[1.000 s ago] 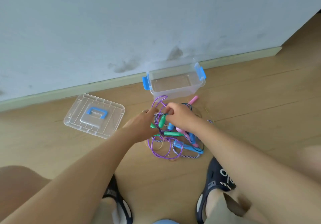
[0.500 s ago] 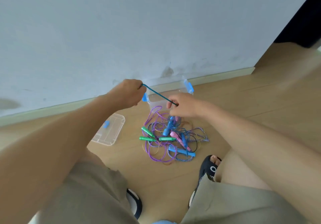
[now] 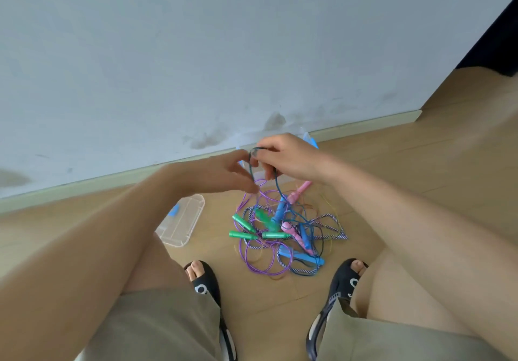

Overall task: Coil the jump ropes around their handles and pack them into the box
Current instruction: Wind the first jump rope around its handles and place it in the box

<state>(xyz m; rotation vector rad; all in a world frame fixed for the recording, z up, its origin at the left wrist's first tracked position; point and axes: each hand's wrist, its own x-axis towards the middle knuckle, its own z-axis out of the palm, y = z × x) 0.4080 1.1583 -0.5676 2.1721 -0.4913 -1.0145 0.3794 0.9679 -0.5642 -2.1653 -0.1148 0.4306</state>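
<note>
Head view: my right hand (image 3: 291, 158) is raised over the floor, its fingers curled round a loop of dark blue rope (image 3: 277, 184) that hangs down to a blue handle (image 3: 279, 211) in the tangle below. My left hand (image 3: 221, 175) is just beside it, fingers loosely bent, fingertips near the same loop; whether they pinch it I cannot tell. The pile of jump ropes (image 3: 283, 237) lies on the wooden floor (image 3: 420, 175) between my sandals (image 3: 203, 282), green, pink and blue handles mixed with purple and striped cord. The box (image 3: 309, 140) is mostly hidden behind my right hand, against the wall (image 3: 196, 52). Its clear lid (image 3: 182, 223) lies left of the pile.
</note>
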